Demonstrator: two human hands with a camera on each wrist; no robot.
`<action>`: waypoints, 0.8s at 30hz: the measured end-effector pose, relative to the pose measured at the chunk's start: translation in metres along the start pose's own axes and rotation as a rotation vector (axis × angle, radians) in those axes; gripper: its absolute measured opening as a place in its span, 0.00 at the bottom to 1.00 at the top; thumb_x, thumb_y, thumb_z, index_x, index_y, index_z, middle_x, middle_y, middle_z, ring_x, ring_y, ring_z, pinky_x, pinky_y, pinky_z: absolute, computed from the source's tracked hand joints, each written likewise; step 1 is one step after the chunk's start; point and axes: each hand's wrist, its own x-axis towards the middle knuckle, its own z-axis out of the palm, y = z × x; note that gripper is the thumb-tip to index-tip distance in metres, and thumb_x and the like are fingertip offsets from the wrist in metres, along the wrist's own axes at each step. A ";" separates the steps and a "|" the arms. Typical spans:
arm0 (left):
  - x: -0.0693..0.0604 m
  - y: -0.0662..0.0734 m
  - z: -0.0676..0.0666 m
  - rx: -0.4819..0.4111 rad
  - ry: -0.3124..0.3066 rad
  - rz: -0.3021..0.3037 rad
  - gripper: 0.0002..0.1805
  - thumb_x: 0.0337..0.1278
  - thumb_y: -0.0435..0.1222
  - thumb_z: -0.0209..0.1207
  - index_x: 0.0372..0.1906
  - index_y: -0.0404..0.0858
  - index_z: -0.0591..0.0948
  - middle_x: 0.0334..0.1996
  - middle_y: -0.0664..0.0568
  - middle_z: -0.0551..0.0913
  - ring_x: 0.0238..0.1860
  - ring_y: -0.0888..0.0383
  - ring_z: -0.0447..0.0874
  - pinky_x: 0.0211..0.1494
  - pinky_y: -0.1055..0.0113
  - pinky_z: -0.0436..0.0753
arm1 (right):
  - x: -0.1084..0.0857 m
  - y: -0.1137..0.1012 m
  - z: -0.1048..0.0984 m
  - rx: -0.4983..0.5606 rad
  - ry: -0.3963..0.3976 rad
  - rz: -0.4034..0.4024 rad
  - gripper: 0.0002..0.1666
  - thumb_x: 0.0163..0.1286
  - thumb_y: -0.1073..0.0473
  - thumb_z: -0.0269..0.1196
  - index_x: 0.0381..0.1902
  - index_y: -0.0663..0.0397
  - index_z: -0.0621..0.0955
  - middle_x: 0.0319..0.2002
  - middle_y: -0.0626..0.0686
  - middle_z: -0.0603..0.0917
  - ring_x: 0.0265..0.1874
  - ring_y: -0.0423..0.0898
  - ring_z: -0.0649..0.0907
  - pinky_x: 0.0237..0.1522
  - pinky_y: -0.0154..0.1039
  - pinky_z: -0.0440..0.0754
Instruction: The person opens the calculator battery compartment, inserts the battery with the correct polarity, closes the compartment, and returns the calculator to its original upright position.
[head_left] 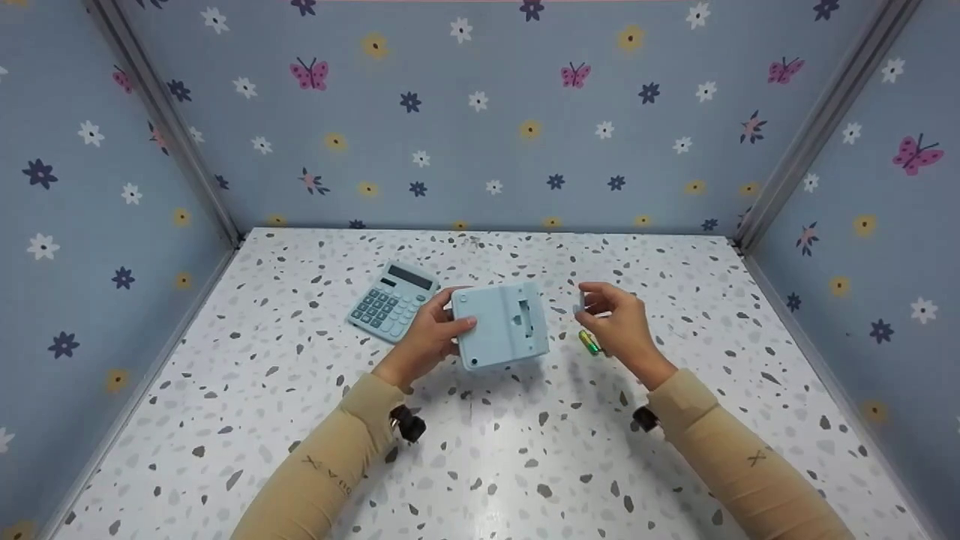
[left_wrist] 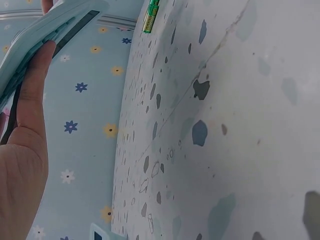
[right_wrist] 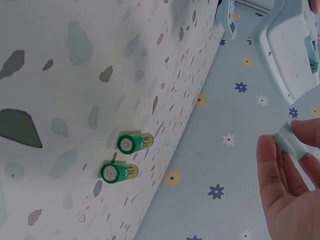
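Calculator (head_left: 491, 326), back up, is held above the surface (head_left: 480, 465), a second calculator (head_left: 394, 302) seen to its left. The left edge is gripped by the left hand (head_left: 429, 334), fingers closed beneath, thumb on top. Light, stiff, slightly slippery handling is expected; side edges are best grasped. Long axis is judged left-to-right, uncovered battery bay (head_left: 526, 319) pointed right. A small cover (right_wrist: 290, 142) is pinched in the right hand's (head_left: 619, 324) fingers, near two batteries (right_wrist: 135, 143)

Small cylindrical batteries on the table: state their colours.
Green and yellow batteries, clearest in the right wrist view.
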 end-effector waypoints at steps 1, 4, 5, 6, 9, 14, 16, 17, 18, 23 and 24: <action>0.000 0.000 0.000 0.000 0.001 0.000 0.33 0.77 0.30 0.62 0.80 0.42 0.67 0.65 0.46 0.85 0.57 0.51 0.90 0.51 0.52 0.94 | 0.000 0.001 -0.001 0.000 0.000 0.004 0.26 0.69 0.69 0.73 0.65 0.61 0.85 0.48 0.65 0.91 0.48 0.59 0.91 0.46 0.33 0.88; 0.000 0.001 0.000 -0.003 0.002 -0.002 0.33 0.77 0.30 0.62 0.80 0.43 0.67 0.65 0.45 0.84 0.57 0.50 0.91 0.51 0.52 0.94 | 0.001 0.004 -0.003 -0.010 0.001 0.029 0.27 0.69 0.69 0.72 0.66 0.61 0.84 0.49 0.64 0.90 0.48 0.59 0.91 0.44 0.29 0.85; 0.000 0.001 0.000 -0.004 0.004 -0.004 0.33 0.77 0.30 0.62 0.80 0.43 0.67 0.65 0.46 0.84 0.57 0.50 0.91 0.51 0.52 0.94 | 0.001 0.005 -0.004 -0.012 0.002 0.040 0.28 0.69 0.69 0.72 0.66 0.61 0.84 0.49 0.64 0.90 0.49 0.59 0.91 0.46 0.32 0.86; 0.000 0.001 0.000 -0.005 0.004 -0.004 0.33 0.77 0.30 0.61 0.80 0.43 0.67 0.65 0.46 0.85 0.56 0.51 0.91 0.51 0.52 0.94 | 0.002 0.006 -0.005 -0.016 0.003 0.049 0.28 0.69 0.69 0.72 0.67 0.62 0.84 0.49 0.64 0.90 0.49 0.59 0.91 0.47 0.34 0.87; 0.000 0.000 -0.001 -0.007 0.002 0.002 0.33 0.77 0.29 0.61 0.81 0.42 0.66 0.63 0.48 0.86 0.56 0.51 0.91 0.51 0.52 0.94 | 0.003 0.010 -0.007 -0.023 0.014 0.068 0.27 0.69 0.69 0.72 0.66 0.63 0.83 0.49 0.65 0.90 0.49 0.59 0.91 0.48 0.35 0.87; -0.001 0.000 -0.001 -0.004 0.008 0.001 0.33 0.77 0.29 0.61 0.81 0.42 0.66 0.63 0.48 0.86 0.55 0.51 0.91 0.52 0.52 0.94 | 0.003 0.015 -0.011 -0.033 0.026 0.083 0.25 0.68 0.70 0.72 0.63 0.63 0.84 0.48 0.65 0.90 0.49 0.59 0.90 0.45 0.28 0.84; -0.001 -0.001 -0.001 0.002 0.015 -0.005 0.33 0.77 0.30 0.62 0.81 0.42 0.67 0.65 0.47 0.85 0.56 0.51 0.91 0.52 0.51 0.94 | 0.003 0.016 -0.013 -0.045 0.021 0.091 0.25 0.68 0.70 0.72 0.63 0.63 0.84 0.49 0.65 0.90 0.49 0.58 0.90 0.47 0.32 0.85; -0.001 -0.001 -0.001 0.004 0.015 -0.008 0.33 0.77 0.30 0.62 0.81 0.42 0.67 0.65 0.47 0.85 0.56 0.51 0.91 0.52 0.51 0.94 | 0.003 0.017 -0.014 -0.049 0.020 0.096 0.25 0.69 0.70 0.72 0.63 0.63 0.84 0.49 0.65 0.90 0.49 0.58 0.90 0.49 0.35 0.86; -0.001 -0.001 -0.002 0.006 0.016 -0.011 0.33 0.77 0.30 0.62 0.81 0.43 0.67 0.66 0.47 0.85 0.57 0.51 0.91 0.53 0.51 0.94 | 0.004 0.018 -0.015 -0.054 0.018 0.102 0.25 0.69 0.70 0.72 0.64 0.63 0.84 0.49 0.65 0.90 0.49 0.58 0.90 0.50 0.38 0.87; -0.001 -0.002 -0.003 0.001 0.009 -0.015 0.34 0.77 0.30 0.62 0.82 0.43 0.66 0.66 0.47 0.85 0.57 0.51 0.91 0.53 0.51 0.94 | 0.004 0.024 -0.022 -0.074 0.013 0.133 0.25 0.70 0.69 0.71 0.64 0.64 0.84 0.50 0.66 0.90 0.50 0.59 0.90 0.52 0.44 0.88; -0.001 -0.002 -0.003 0.002 0.007 -0.013 0.34 0.77 0.30 0.61 0.82 0.43 0.65 0.65 0.48 0.86 0.57 0.51 0.91 0.52 0.51 0.94 | 0.004 0.026 -0.023 -0.078 0.013 0.137 0.25 0.70 0.69 0.71 0.65 0.64 0.84 0.51 0.66 0.90 0.51 0.59 0.90 0.52 0.43 0.88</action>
